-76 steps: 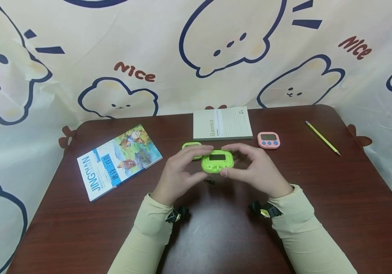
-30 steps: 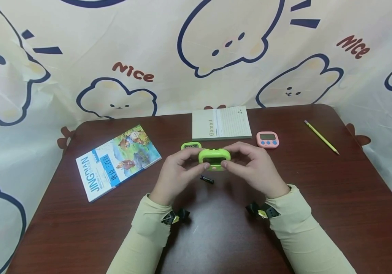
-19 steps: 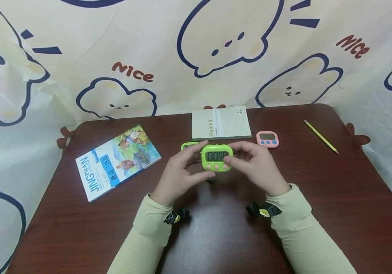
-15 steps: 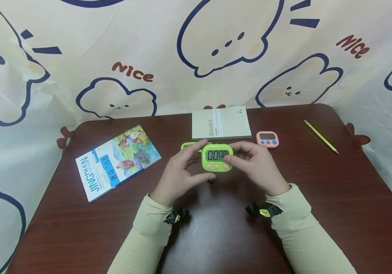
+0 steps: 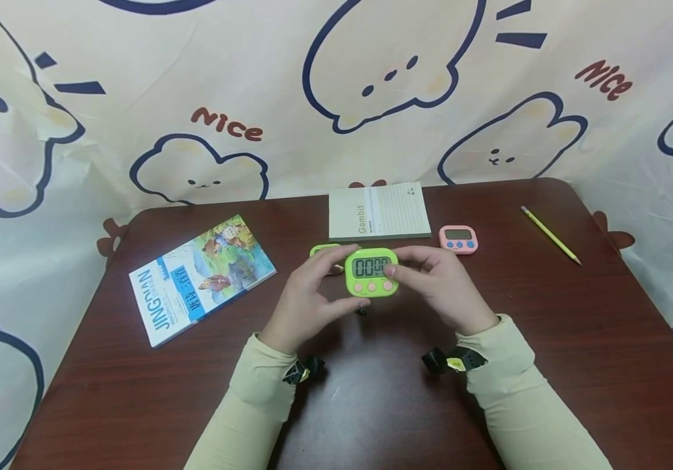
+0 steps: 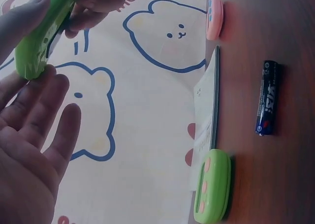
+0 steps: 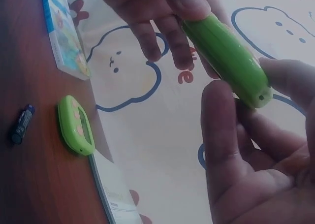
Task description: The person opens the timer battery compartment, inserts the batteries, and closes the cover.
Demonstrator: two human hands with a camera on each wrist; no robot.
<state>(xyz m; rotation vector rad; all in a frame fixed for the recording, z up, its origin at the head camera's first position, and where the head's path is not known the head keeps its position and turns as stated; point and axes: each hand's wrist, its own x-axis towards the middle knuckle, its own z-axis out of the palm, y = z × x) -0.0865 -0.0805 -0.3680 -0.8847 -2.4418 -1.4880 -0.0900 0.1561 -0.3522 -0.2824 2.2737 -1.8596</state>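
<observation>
A green digital timer (image 5: pixel 371 273) with pink buttons is held up above the table, its lit display facing the head camera. My left hand (image 5: pixel 307 301) holds its left side between thumb and fingers. My right hand (image 5: pixel 444 287) pinches its right side, thumb over the display's right edge, covering the last digit. In the left wrist view, a second green timer (image 6: pixel 214 187) stands on the table; in the head view my left fingers partly hide it. A small dark battery (image 6: pixel 267 97) lies on the table, mostly hidden behind the held timer and left thumb in the head view.
A pink timer (image 5: pixel 458 239) sits right of the hands, beside a notepad (image 5: pixel 380 212) at the table's back edge. A colourful book (image 5: pixel 203 281) lies at left, a yellow-green pencil (image 5: pixel 550 235) at far right. A printed cloth hangs behind the brown table (image 5: pixel 547 339).
The held timer has turned over between both hands: a face with a small dark panel showed first, now the front with display digits and buttons. My right thumb has moved onto its front.
</observation>
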